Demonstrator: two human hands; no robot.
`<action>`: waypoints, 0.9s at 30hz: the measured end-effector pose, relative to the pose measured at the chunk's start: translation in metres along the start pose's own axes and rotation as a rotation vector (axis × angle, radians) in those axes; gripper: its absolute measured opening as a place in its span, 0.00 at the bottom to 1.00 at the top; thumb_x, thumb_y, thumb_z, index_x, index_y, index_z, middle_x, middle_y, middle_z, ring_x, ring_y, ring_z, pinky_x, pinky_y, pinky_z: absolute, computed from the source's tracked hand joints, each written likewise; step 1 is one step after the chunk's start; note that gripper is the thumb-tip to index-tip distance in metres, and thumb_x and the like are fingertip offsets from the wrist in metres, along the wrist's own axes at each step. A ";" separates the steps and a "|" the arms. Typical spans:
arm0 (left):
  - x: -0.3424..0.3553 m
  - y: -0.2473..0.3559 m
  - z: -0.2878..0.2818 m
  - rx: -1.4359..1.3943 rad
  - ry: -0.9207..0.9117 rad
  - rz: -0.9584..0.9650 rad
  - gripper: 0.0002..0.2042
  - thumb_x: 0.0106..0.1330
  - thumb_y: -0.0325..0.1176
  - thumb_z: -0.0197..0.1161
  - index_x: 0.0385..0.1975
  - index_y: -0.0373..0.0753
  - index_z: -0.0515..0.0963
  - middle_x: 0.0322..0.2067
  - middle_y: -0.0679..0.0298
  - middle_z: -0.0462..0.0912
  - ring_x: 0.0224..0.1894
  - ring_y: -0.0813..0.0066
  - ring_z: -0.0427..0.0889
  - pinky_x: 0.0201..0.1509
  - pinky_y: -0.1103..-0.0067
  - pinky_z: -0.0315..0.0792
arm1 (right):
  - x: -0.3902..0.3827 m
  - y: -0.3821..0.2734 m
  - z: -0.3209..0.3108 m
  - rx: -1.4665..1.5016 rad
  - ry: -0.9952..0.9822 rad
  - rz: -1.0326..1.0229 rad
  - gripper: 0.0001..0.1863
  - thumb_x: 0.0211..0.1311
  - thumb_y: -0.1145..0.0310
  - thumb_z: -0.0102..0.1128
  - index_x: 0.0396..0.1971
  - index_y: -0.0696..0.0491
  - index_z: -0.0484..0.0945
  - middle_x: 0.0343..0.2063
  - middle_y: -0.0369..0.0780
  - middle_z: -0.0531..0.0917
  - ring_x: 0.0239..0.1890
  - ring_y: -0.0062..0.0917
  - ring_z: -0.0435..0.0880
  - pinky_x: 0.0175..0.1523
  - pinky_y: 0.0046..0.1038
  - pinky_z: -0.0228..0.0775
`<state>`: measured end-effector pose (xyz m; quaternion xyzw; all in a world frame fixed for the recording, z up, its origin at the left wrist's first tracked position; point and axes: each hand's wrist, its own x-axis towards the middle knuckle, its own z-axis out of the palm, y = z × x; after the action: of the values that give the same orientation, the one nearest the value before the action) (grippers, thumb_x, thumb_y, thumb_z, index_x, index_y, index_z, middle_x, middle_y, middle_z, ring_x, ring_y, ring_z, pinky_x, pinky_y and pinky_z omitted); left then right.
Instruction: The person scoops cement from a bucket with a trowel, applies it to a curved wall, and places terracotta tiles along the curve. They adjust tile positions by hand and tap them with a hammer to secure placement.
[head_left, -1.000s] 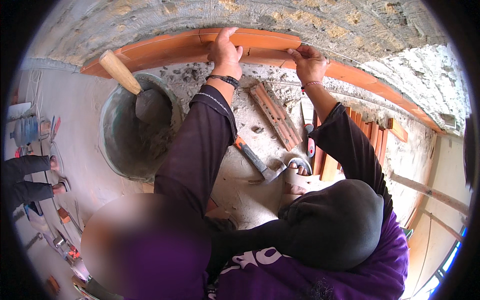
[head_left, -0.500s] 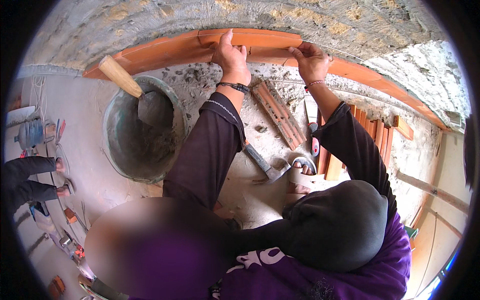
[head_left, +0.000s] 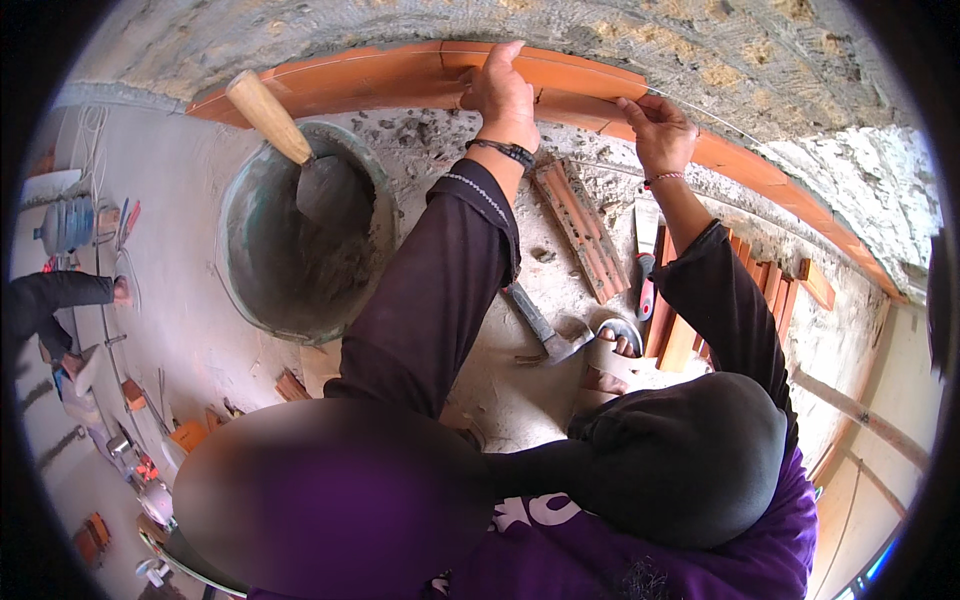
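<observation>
In the head view, the right hand [head_left: 664,135] has its thumb and fingers closed around the right end of the upper orange brick [head_left: 580,75]. The left hand [head_left: 503,100] is partly open across the same brick's front, one digit reaching up at the top edge; whether it clamps or only steadies cannot be told. The brick sits on the lower brick course [head_left: 740,163], against the rough stone wall [head_left: 660,45], with another brick adjoining its left end.

A thin line [head_left: 705,112] runs close along the top edge. Uneven pressure from the two hands could tip the brick outward or set one end high, and a knuckle brushing the line could pull it out of true. Fingers near the seam between courses might get pinched.

Left of the arms stands a bucket [head_left: 228,245] of grey mortar with a trowel [head_left: 285,135] in it; its wooden handle juts toward the bricks, where a sleeve could catch it. Between the arms lie a mortar-smeared grooved brick [head_left: 582,232] and a hammer [head_left: 545,330], the latter just beside a sandalled foot [head_left: 615,350] and awkward to step around. A scraper [head_left: 646,255] and stacked bricks [head_left: 680,330] crowd the right arm.
</observation>
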<state>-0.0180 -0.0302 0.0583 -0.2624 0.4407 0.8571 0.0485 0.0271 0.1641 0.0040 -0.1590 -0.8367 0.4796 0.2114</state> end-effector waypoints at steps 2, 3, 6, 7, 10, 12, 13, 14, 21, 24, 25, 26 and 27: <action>-0.002 0.001 0.000 -0.002 -0.036 0.011 0.12 0.62 0.43 0.62 0.42 0.47 0.78 0.43 0.69 0.71 0.41 0.75 0.69 0.51 0.77 0.71 | 0.000 0.001 -0.001 -0.005 -0.008 0.005 0.18 0.49 0.60 0.78 0.31 0.59 0.85 0.27 0.40 0.88 0.31 0.21 0.87 0.40 0.23 0.78; -0.001 0.000 -0.002 -0.002 -0.053 0.019 0.12 0.62 0.42 0.62 0.41 0.47 0.78 0.44 0.69 0.70 0.41 0.75 0.69 0.51 0.76 0.71 | 0.001 0.003 -0.001 -0.005 -0.013 0.006 0.18 0.49 0.60 0.78 0.31 0.59 0.85 0.28 0.40 0.88 0.31 0.20 0.87 0.40 0.22 0.78; 0.008 -0.001 0.000 0.036 0.059 0.011 0.10 0.63 0.41 0.61 0.40 0.46 0.79 0.50 0.66 0.69 0.47 0.72 0.69 0.52 0.75 0.72 | 0.004 0.007 0.001 -0.025 -0.023 0.029 0.18 0.48 0.60 0.78 0.31 0.59 0.85 0.28 0.40 0.88 0.31 0.20 0.87 0.40 0.22 0.78; 0.009 -0.001 -0.002 0.041 0.072 0.009 0.10 0.63 0.41 0.61 0.40 0.46 0.79 0.51 0.66 0.68 0.48 0.72 0.69 0.52 0.75 0.72 | 0.004 0.007 0.002 -0.026 -0.026 0.043 0.18 0.48 0.60 0.78 0.31 0.59 0.85 0.28 0.40 0.88 0.31 0.20 0.87 0.40 0.22 0.78; 0.004 0.003 0.001 0.060 0.081 -0.014 0.10 0.63 0.40 0.61 0.41 0.46 0.80 0.55 0.65 0.67 0.53 0.71 0.68 0.53 0.75 0.72 | 0.003 0.004 0.000 -0.028 -0.025 0.064 0.18 0.48 0.60 0.78 0.32 0.58 0.85 0.28 0.40 0.88 0.31 0.20 0.86 0.40 0.22 0.78; 0.001 0.005 0.004 0.078 0.087 -0.030 0.11 0.63 0.40 0.61 0.42 0.46 0.80 0.56 0.64 0.67 0.54 0.71 0.67 0.54 0.74 0.72 | 0.004 0.004 -0.001 -0.014 -0.021 0.053 0.18 0.48 0.60 0.78 0.32 0.58 0.85 0.28 0.39 0.88 0.31 0.20 0.86 0.39 0.23 0.78; 0.000 0.005 0.006 0.076 0.083 -0.035 0.11 0.63 0.40 0.61 0.42 0.46 0.80 0.56 0.64 0.67 0.54 0.70 0.67 0.54 0.74 0.72 | 0.005 0.005 -0.003 -0.009 -0.017 0.047 0.18 0.48 0.60 0.78 0.32 0.58 0.85 0.28 0.39 0.88 0.31 0.20 0.86 0.39 0.23 0.78; -0.001 0.004 0.007 0.073 0.079 -0.041 0.12 0.63 0.41 0.61 0.43 0.46 0.80 0.56 0.64 0.67 0.54 0.70 0.67 0.54 0.74 0.72 | 0.006 0.007 -0.005 -0.037 -0.012 0.020 0.17 0.49 0.62 0.78 0.32 0.58 0.85 0.27 0.38 0.88 0.30 0.18 0.85 0.39 0.22 0.77; 0.001 -0.003 -0.001 0.025 0.048 -0.035 0.17 0.63 0.47 0.60 0.46 0.47 0.77 0.54 0.63 0.68 0.51 0.69 0.68 0.57 0.70 0.70 | 0.001 -0.011 0.000 -0.156 -0.001 -0.045 0.16 0.50 0.63 0.78 0.34 0.57 0.84 0.28 0.37 0.87 0.29 0.16 0.83 0.39 0.22 0.76; -0.005 -0.015 0.002 -0.136 0.068 -0.053 0.25 0.63 0.53 0.58 0.57 0.48 0.71 0.57 0.61 0.65 0.54 0.66 0.66 0.64 0.66 0.63 | 0.002 0.000 -0.005 -0.178 -0.019 -0.109 0.18 0.50 0.63 0.78 0.36 0.58 0.82 0.28 0.37 0.86 0.30 0.16 0.82 0.39 0.22 0.76; -0.003 -0.024 -0.002 -0.198 0.096 -0.065 0.28 0.64 0.54 0.57 0.61 0.48 0.68 0.58 0.60 0.64 0.55 0.64 0.66 0.67 0.64 0.61 | -0.002 0.002 -0.005 -0.161 -0.033 -0.135 0.19 0.50 0.62 0.79 0.36 0.58 0.82 0.28 0.37 0.86 0.31 0.16 0.82 0.39 0.22 0.75; -0.004 -0.033 -0.007 -0.209 0.021 -0.061 0.40 0.63 0.65 0.54 0.69 0.49 0.54 0.62 0.59 0.60 0.58 0.59 0.64 0.71 0.62 0.54 | -0.006 0.003 -0.004 -0.061 -0.080 -0.078 0.20 0.50 0.63 0.78 0.37 0.59 0.80 0.27 0.36 0.85 0.31 0.16 0.80 0.39 0.22 0.74; -0.005 -0.038 -0.006 -0.239 0.017 -0.097 0.42 0.61 0.68 0.53 0.70 0.50 0.52 0.63 0.59 0.59 0.60 0.57 0.63 0.71 0.62 0.53 | -0.013 -0.011 -0.010 -0.073 -0.100 -0.059 0.18 0.51 0.66 0.78 0.35 0.59 0.79 0.26 0.35 0.84 0.31 0.16 0.79 0.38 0.21 0.73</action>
<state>0.0012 -0.0111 0.0302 -0.2943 0.3227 0.8979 0.0545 0.0430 0.1600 0.0159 -0.1176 -0.8674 0.4498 0.1773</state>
